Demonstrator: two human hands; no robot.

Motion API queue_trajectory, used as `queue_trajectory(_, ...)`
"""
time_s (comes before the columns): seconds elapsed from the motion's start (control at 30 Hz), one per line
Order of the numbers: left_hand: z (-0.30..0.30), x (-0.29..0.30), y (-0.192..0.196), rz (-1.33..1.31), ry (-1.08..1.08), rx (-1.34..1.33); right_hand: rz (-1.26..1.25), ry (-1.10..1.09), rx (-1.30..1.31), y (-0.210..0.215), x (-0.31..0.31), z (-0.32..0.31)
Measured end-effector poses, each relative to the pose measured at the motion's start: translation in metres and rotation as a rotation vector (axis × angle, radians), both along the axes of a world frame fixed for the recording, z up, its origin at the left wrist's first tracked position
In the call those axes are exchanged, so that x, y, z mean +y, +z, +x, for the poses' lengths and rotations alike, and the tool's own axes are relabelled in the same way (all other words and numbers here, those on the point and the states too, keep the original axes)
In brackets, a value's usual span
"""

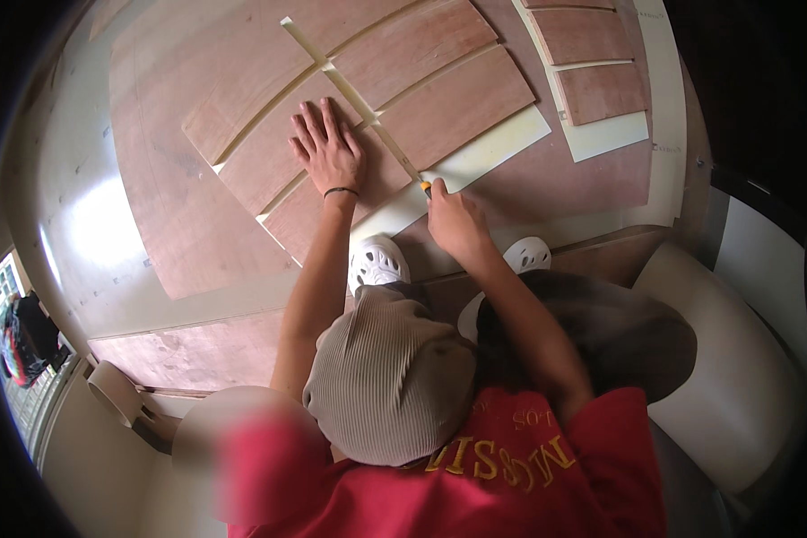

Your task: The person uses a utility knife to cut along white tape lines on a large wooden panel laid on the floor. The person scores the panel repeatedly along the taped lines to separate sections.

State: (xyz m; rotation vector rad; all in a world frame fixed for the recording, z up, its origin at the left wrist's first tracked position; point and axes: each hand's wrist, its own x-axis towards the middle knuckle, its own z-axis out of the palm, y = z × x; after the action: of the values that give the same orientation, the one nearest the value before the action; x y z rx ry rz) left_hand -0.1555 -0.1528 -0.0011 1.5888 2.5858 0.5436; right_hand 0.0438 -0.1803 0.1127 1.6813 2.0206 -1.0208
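My left hand [327,154] lies flat with fingers spread on one of the reddish-brown wood panels [269,170]. Just right of it, my right hand [457,220] is closed around a small orange and dark tool that looks like a utility knife [427,187]. Its tip points at the near end of the narrow cream strip [393,143] between two columns of panels. A cream sheet [502,152] shows beneath the panels, in the gaps and along the near edge. The blade itself is too small to make out.
A second set of smaller wood panels [592,94] lies on a cream backing at the far right. Large brown boards [157,215] cover the work surface. My white clogs [378,262] stand at its near edge. A dark rounded shape [601,332] sits beside my right forearm.
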Motion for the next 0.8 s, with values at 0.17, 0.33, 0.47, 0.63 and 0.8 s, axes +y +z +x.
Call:
queue_trajectory(0.17,0.001,0.0,0.008,-0.033,0.001,0.0,0.268,0.024,0.166,-0.007,0.032,-0.028)
queue_trajectory(0.33,0.002,-0.001,0.01,-0.048,-0.001,-0.012,0.285,0.025,0.225,-0.037,0.053,-0.053)
queue_trajectory(0.47,0.0,-0.002,0.012,-0.048,0.003,-0.028,0.253,-0.003,0.259,-0.043,0.065,-0.07)
queue_trajectory(0.63,0.001,-0.001,0.014,-0.055,0.01,-0.034,0.238,0.003,0.212,-0.046,0.073,-0.08)
queue_trajectory(0.8,0.002,0.0,0.015,-0.061,0.012,-0.036,0.187,-0.032,0.212,-0.043,0.078,-0.082)
